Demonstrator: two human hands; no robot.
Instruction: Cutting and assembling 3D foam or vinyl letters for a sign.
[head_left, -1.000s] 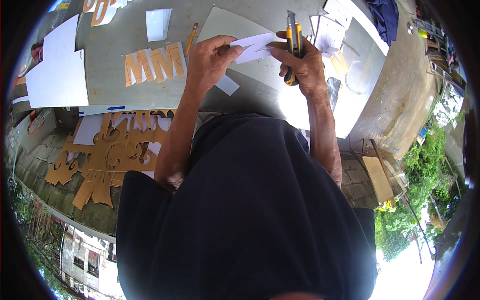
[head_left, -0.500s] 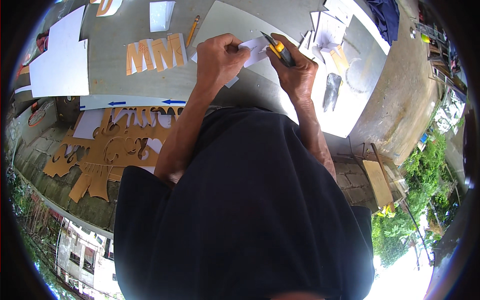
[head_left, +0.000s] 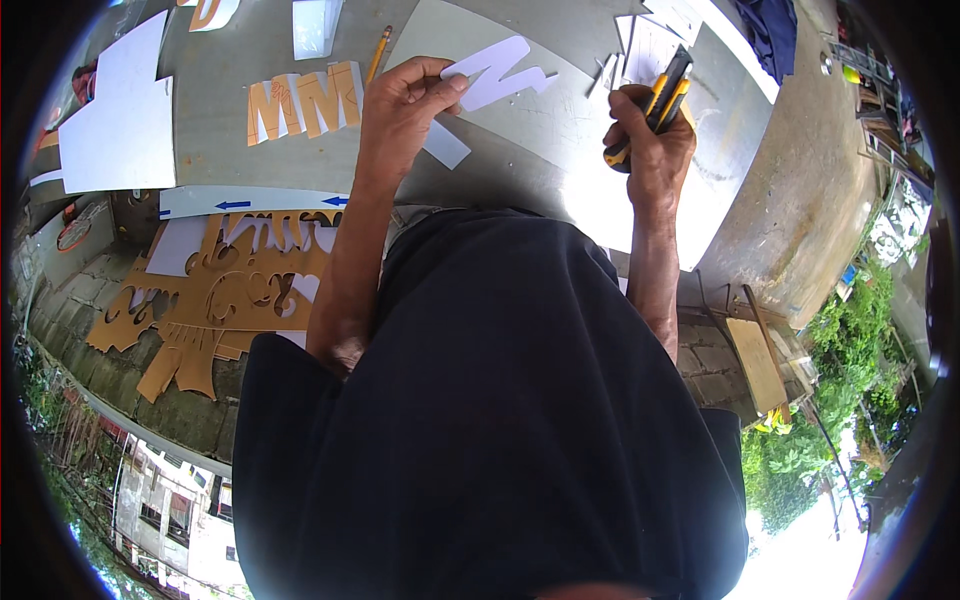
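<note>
Grey table (head_left: 212, 115) beneath a white zigzag cutout (head_left: 492, 76)

A grey table (head_left: 212, 120) stands over a floor of worn paving blocks (head_left: 62, 300). Leafy green plants (head_left: 850, 320) grow at the right, a pale building (head_left: 207, 545) with dark windows (head_left: 180, 518) shows at lower left, and daylight glares white at lower right.

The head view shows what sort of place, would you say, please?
Probably a partly outdoor craft workspace: a utility knife in the right hand, brown cut-out letters on a grey table, and green foliage toward the right.
</note>
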